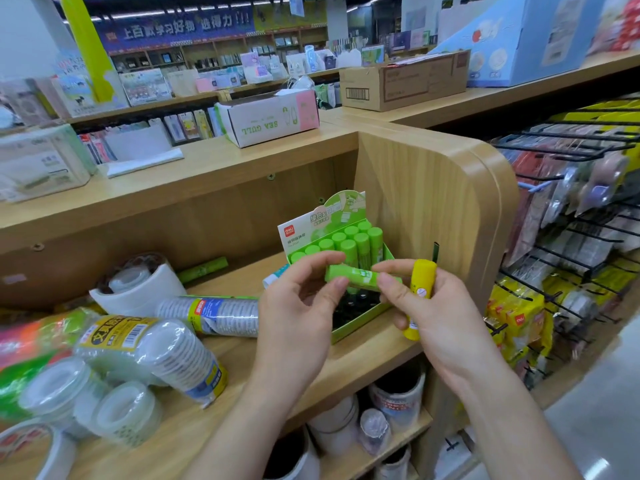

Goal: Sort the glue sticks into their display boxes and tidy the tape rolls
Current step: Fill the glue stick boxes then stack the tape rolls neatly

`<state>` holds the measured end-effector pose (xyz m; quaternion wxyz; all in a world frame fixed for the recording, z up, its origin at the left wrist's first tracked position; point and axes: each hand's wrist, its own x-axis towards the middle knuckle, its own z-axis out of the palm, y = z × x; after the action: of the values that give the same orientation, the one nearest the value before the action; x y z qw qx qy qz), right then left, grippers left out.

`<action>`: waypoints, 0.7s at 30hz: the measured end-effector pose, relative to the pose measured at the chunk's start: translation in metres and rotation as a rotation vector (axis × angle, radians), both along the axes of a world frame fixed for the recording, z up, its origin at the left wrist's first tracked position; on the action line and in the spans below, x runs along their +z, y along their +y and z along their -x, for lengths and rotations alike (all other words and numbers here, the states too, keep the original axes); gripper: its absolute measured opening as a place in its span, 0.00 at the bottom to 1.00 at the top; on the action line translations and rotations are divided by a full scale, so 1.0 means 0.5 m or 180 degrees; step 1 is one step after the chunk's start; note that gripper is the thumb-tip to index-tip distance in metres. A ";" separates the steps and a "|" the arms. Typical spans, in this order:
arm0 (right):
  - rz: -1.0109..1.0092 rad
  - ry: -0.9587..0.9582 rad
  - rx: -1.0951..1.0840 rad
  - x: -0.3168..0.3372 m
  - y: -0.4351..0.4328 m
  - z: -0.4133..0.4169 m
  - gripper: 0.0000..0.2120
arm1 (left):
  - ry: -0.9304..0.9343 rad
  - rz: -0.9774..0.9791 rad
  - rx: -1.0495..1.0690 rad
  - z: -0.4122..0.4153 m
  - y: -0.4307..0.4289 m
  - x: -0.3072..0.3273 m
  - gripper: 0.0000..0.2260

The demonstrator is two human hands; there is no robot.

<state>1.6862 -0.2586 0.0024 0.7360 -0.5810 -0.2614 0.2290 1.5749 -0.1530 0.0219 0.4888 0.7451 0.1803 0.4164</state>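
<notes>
A green display box (360, 325) stands at the right end of the wooden shelf, with several green glue sticks (349, 242) upright in its back rows and dark bare slots at the front. Above those slots, a green glue stick (358, 276) lies level between both hands. My left hand (298, 306) pinches its left end. My right hand (429, 310) pinches its right end and also holds a yellow glue stick (423, 284) upright in its palm. Wrapped sleeves of clear tape rolls (166, 351) lie loose on the shelf to the left.
A white tape roll (138, 289) stands behind the sleeves, and another sleeve (221, 315) lies against the box. The shelf's wooden side panel (426, 209) rises right of the box. Wire hooks with packets (571, 244) hang further right. More rolls (398, 400) sit on the lower shelf.
</notes>
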 end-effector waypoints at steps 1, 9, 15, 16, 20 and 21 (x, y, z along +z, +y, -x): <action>0.0058 -0.0086 -0.0017 0.000 0.001 -0.001 0.05 | -0.0133 0.0160 -0.0018 -0.001 0.001 0.004 0.12; 0.0195 -0.0294 0.0183 0.009 0.015 0.008 0.06 | -0.0503 0.0374 0.0149 0.000 0.013 0.020 0.10; 0.0410 -0.0860 0.0141 0.006 0.025 0.002 0.06 | -0.0140 -0.0246 0.0243 -0.006 0.037 0.030 0.15; 0.0435 -0.0967 0.0014 0.005 0.026 -0.007 0.06 | -0.0099 -0.0558 0.0347 -0.007 0.045 0.038 0.14; 0.0533 -0.0766 -0.0212 0.007 0.018 -0.042 0.14 | 0.0282 -0.1266 0.0522 -0.011 0.070 0.055 0.13; 0.0514 -0.0616 -0.0148 0.008 0.017 -0.046 0.16 | 0.0384 -0.1295 0.0539 -0.015 0.072 0.053 0.12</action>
<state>1.7094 -0.2501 0.0064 0.6633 -0.6636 -0.2984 0.1751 1.5821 -0.1172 0.0482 0.2801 0.8341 0.1834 0.4384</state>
